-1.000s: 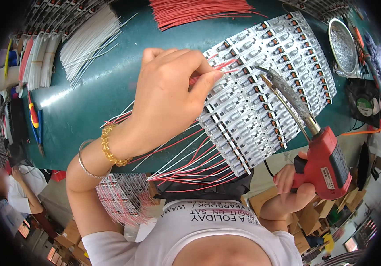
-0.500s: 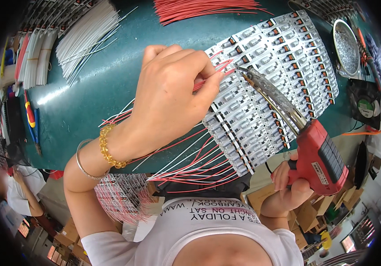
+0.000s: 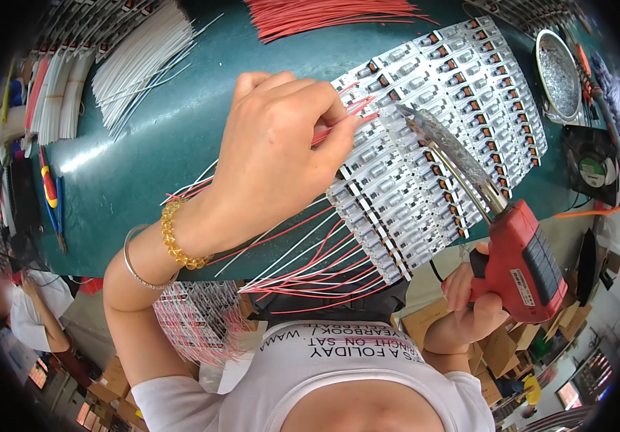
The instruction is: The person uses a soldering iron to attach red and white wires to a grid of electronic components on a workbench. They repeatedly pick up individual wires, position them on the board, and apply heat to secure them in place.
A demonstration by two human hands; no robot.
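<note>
The left hand [image 3: 277, 147] is positioned over the left edge of the panel of circuit boards [image 3: 425, 169], with thumb and forefinger pinching red wires [image 3: 362, 108]; the wire ends project past the fingertips toward the upper left part of the panel. The right hand [image 3: 477, 315] is closed around the handle of the red soldering gun [image 3: 520, 263]. The gun is tilted, its barrel directed up and to the left over the panel, its tip near the projecting wire ends but apart from them. Whether the tip contacts a board cannot be told. The panel lies obliquely on the green table [image 3: 180, 119], right of the left hand. Loose red and white leads [image 3: 310, 277] extend from its lower left side. At the far side of the table are a white wire bundle [image 3: 140, 68] and a red wire bundle [image 3: 331, 16]. A metal bowl [image 3: 559, 79] stands beyond the panel's right side, near a black fan [image 3: 589, 164].
</note>
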